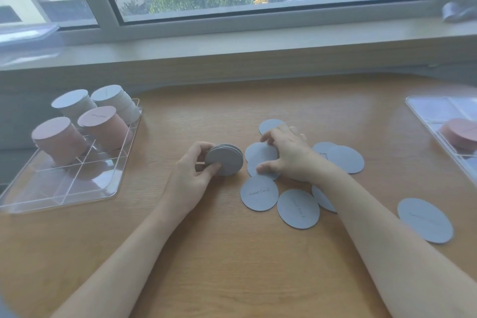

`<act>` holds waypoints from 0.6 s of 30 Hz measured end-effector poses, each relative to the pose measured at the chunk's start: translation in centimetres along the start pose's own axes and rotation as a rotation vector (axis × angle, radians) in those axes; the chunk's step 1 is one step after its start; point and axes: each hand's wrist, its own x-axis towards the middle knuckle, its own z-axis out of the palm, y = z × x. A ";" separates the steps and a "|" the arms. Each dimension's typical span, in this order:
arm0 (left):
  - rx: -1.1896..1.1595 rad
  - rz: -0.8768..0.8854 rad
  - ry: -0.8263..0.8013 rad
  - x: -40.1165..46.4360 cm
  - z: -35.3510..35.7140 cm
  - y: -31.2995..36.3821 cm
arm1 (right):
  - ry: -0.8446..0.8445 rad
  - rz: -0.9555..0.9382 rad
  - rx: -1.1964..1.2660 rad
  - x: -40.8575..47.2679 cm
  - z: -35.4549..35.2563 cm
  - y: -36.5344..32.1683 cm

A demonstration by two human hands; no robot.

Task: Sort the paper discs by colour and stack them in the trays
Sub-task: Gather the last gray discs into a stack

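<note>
Left hand (194, 172) gripping a bundle of grey discs (225, 160) on edge at table centre, faces turned near and far. Right hand (286, 153) pinching loose grey discs (259, 193) lying flat, just right of the bundle.

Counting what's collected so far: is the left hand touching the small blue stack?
Touching. The head view shows the left hand gripping the blue stack, thumb across its front face and fingers curled behind it, no gap visible.
</note>
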 end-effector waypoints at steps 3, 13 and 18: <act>0.011 0.009 -0.012 0.0 -0.1 -0.1 | -0.027 0.009 0.029 0.2 -0.1 0.0; -0.032 0.027 -0.032 0.0 0.1 0.1 | 0.211 -0.016 0.467 -0.2 -0.2 -0.5; 0.041 0.050 -0.012 -0.3 0.3 0.4 | 0.206 -0.081 0.655 -0.9 1.1 -3.1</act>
